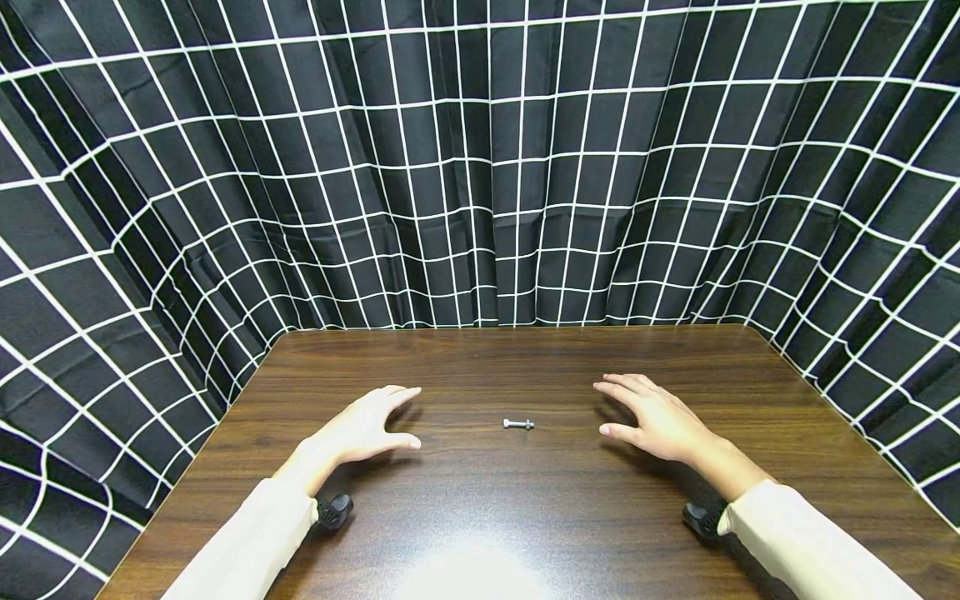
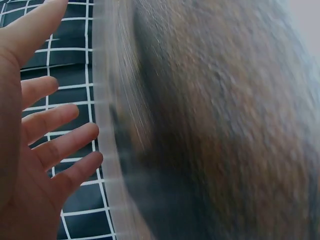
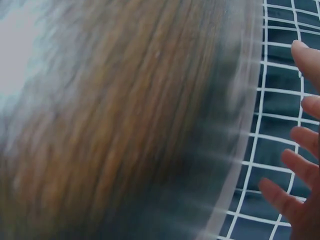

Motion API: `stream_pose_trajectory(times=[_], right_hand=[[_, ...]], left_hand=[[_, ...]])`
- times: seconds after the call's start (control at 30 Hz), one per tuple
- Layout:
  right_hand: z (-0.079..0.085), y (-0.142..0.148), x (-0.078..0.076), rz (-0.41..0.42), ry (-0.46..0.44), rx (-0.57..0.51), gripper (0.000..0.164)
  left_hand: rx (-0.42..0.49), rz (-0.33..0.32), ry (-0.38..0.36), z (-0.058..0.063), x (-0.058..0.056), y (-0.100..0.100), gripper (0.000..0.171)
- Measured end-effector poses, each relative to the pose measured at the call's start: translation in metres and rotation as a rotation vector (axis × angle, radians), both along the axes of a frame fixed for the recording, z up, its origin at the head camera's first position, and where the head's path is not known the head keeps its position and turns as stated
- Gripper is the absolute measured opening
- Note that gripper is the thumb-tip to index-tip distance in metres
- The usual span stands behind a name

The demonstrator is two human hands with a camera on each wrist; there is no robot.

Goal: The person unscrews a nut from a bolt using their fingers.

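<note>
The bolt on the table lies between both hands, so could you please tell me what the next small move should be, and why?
Probably ease the right hand inward toward the bolt, which lies untouched on the table; both that hand and the left hand are open and empty, and the right thumb looks slightly nearer.

Bolt [image 1: 517, 424]: too small to make out any thread. Wood-grain table [image 1: 480, 358]: near edge out of frame in head view, grain lost under glare there; smeared by blur in both wrist views. Left hand [image 1: 356, 429]: cut by left wrist view's left edge, thumb tip by the top. Right hand [image 1: 660, 421]: cut by right wrist view's right edge. Both sleeves [image 1: 251, 533] run off near; wrist cameras [image 1: 335, 511] partly hidden at the cuffs. Grid curtain [image 1: 510, 167]: top cut off.
</note>
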State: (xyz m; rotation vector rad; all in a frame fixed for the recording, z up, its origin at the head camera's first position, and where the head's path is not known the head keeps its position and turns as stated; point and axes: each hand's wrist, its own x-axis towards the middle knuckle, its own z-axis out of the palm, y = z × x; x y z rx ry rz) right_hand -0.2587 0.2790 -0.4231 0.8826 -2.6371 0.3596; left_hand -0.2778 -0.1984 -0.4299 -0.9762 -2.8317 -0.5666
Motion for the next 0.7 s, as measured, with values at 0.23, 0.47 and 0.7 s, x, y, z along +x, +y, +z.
stream_pose_trajectory(times=[0.23, 0.47, 0.7], right_hand=[[-0.002, -0.007, -0.002, 0.004, 0.019, -0.036, 0.056], [-0.003, -0.017, -0.005, 0.017, -0.006, -0.067, 0.05], [-0.005, -0.03, -0.006, 0.036, -0.016, -0.109, 0.043]], left_hand=[[0.07, -0.009, -0.025, -0.002, -0.002, 0.009, 0.079], [0.189, -0.021, -0.103, -0.004, -0.003, 0.025, 0.071], [0.249, -0.024, -0.112, -0.005, -0.003, 0.041, 0.061]])
